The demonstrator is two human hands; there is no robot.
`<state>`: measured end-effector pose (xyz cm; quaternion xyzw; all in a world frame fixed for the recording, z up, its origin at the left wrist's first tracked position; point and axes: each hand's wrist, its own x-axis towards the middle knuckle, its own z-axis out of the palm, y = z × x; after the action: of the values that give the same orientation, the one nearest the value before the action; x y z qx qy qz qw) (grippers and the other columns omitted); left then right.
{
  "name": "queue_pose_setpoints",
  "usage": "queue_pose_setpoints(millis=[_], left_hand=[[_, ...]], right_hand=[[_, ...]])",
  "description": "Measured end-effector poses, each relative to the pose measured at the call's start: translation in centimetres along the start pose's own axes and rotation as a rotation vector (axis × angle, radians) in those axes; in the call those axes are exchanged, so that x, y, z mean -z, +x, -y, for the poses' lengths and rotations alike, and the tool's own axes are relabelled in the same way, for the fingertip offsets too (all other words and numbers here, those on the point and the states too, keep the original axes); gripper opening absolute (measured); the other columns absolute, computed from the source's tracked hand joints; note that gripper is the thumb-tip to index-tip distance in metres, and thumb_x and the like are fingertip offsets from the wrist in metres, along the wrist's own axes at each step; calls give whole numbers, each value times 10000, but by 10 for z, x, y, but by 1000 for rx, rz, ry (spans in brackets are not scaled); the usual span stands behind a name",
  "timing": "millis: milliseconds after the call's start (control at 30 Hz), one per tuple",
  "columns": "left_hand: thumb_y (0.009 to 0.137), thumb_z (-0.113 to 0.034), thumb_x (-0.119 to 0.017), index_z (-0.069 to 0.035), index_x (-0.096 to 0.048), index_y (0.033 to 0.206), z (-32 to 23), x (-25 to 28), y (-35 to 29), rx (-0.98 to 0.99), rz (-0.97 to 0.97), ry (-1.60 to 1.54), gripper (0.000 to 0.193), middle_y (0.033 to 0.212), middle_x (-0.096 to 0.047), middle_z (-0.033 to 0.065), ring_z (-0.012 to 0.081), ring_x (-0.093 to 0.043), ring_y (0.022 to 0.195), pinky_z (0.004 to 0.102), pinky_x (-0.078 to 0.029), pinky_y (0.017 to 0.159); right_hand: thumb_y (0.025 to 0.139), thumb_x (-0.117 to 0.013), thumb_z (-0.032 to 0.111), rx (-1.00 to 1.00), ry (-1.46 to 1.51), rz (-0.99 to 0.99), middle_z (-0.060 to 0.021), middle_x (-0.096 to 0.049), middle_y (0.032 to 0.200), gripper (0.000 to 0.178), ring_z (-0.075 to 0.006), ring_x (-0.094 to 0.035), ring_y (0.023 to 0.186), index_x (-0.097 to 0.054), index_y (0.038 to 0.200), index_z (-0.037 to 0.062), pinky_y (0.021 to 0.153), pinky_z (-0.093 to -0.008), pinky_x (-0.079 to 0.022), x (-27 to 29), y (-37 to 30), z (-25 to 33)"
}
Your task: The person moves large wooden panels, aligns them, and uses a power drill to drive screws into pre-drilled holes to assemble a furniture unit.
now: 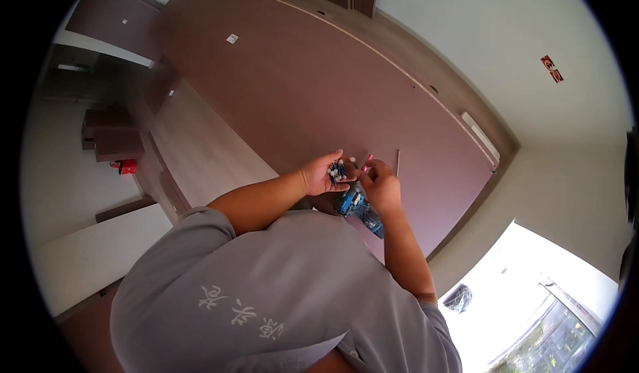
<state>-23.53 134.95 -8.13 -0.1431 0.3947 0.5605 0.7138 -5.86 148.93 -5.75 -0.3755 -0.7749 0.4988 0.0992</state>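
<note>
My left hand (324, 175) is palm up, cradling a loose cluster of small furniture connecting bolts (338, 169) with pale heads and dark shafts. Close beside it, my right hand (382, 186) has thumb and fingers bent together in a pinch; what lies between them is too small to tell. A small red piece (368, 160) shows at its fingertips, and I cannot tell whether it is held. Below both hands is a blue and black cordless drill (351, 201), partly covered by my right hand and forearm. The large brown panel (319, 100) spreads out beyond my hands.
A thin pale stick (398, 162) lies on the panel right of my right hand. A white strip (480, 137) stands by the panel's right edge. Brown boards (116, 143) and a red item (126, 166) are at far left. A bright window (546, 326) is at lower right.
</note>
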Motion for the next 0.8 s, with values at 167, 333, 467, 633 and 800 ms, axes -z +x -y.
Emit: queue_pose_setpoints(millis=[167, 333, 467, 633, 800], left_hand=[[1067, -276, -566, -115, -661, 1157, 1, -4, 20, -37, 22, 18, 208, 1054, -698, 57, 239, -701, 1016, 365, -600, 809], [1060, -319, -588, -135, -667, 1103, -6, 31, 5, -15, -62, 86, 205, 952, -671, 21, 201, -701, 962, 310, -598, 737], [1071, -337, -564, -147, -646, 1107, -2, 77, -36, -47, -238, 114, 210, 954, -648, 25, 214, -692, 988, 327, -595, 744], [1080, -305, -526, -141, -612, 1144, -12, 95, -98, -68, -268, 31, 196, 995, -653, 43, 249, -691, 1049, 352, -616, 772], [1087, -238, -496, -126, -619, 1152, -32, 124, -125, -137, -153, 28, 179, 1079, -680, 68, 277, -696, 1107, 358, -640, 785]], right_hand=[[799, -839, 229, -42, -144, -70, -100, -672, 1130, 530, -270, -695, 958, -631, 1260, 71, 810, -402, -568, -3, -53, -32], [789, -834, 324, 5, -526, 253, -117, -417, 1554, 918, -323, -458, 1388, -368, 1535, 58, 1126, -459, -403, -16, -105, -56], [776, -828, 294, 58, -628, 209, -135, -481, 1497, 935, -327, -517, 1331, -358, 1556, 83, 1071, -464, -448, -55, -104, -66], [752, -800, 147, 24, -608, 194, -133, -595, 1327, 908, -347, -587, 1218, -369, 1551, 111, 998, -474, -493, -66, -88, -84], [686, -747, 90, 73, -171, -24, -176, -691, 1213, 713, -305, -713, 1031, -564, 1374, 50, 851, -425, -580, -24, -127, -26]])
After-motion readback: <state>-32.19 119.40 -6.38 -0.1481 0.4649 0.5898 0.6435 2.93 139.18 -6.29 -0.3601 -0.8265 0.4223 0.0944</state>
